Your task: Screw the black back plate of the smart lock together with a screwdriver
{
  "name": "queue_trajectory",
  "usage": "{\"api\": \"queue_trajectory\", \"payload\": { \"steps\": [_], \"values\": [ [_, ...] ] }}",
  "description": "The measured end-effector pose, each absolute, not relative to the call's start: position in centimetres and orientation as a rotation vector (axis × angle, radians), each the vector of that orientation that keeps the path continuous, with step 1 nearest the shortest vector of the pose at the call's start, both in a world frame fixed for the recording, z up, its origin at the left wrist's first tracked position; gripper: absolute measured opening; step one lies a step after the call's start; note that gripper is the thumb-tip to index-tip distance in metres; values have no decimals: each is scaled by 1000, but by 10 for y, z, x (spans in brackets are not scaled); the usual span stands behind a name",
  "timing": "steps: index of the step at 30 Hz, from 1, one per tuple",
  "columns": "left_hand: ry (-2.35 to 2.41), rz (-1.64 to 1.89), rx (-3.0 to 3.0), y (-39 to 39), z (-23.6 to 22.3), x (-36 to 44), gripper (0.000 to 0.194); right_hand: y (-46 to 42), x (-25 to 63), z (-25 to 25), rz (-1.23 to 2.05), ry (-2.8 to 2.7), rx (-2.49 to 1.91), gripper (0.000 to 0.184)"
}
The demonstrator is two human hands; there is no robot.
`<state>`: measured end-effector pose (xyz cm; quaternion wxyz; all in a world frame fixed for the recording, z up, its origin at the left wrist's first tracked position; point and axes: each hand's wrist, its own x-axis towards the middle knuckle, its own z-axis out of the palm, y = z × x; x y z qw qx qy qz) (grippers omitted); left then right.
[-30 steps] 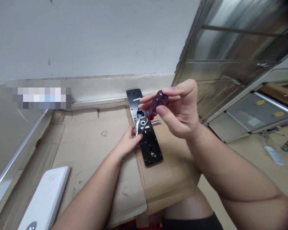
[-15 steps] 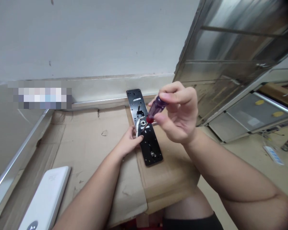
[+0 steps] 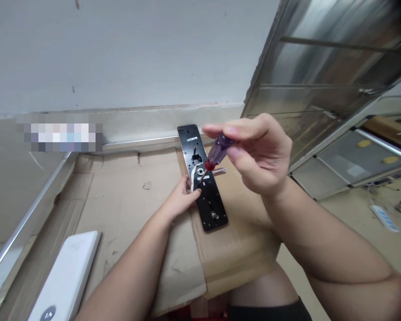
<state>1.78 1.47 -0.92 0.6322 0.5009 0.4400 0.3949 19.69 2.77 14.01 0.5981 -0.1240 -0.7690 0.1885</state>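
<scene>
A long black plate [image 3: 211, 203] with screw holes, metal fittings and small labels lies on the cardboard, looking like a door lock panel. My left hand [image 3: 182, 198] grips its left edge, thumb on top near a white cable [image 3: 193, 178]. In my right hand [image 3: 263, 156] is a screwdriver [image 3: 219, 150] with a clear purple handle and red collar, pinched at the handle's end between thumb and forefinger. Its shaft slants down to the plate's middle, close to my left thumb. A handle-like metal piece [image 3: 219, 171] sticks out past the plate's right edge.
Cardboard [image 3: 120, 191] covers the tabletop. A white device like a power bank [image 3: 68, 272] lies at the lower left. Behind the table stands a pale wall [image 3: 137, 58]. A metal-framed bench [image 3: 347, 160] and a power strip [image 3: 384, 218] are on the right.
My right hand has shifted right and its fingers have loosened to the end of the screwdriver's handle, uncovering the metal piece behind. My left hand and the plate stay in place.
</scene>
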Motion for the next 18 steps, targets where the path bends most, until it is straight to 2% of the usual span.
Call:
{"api": "queue_trajectory", "payload": {
  "steps": [6,9,11,13,16,18],
  "values": [
    [984,917,1135,15,-13,16,65,27,192,142,134,-1720,-362,32],
    [974,913,1119,15,-16,16,66,24,197,147,254,-1739,-374,18],
    [960,929,1121,15,-15,16,65,23,198,148,402,-1764,-360,16],
    [959,940,1118,15,-13,16,63,24,197,146,449,-1760,-352,19],
    [971,925,1095,14,-9,17,63,30,195,141,291,-1685,-366,31],
    [975,925,1097,14,-9,17,63,32,195,140,231,-1673,-375,30]
  ]
}}
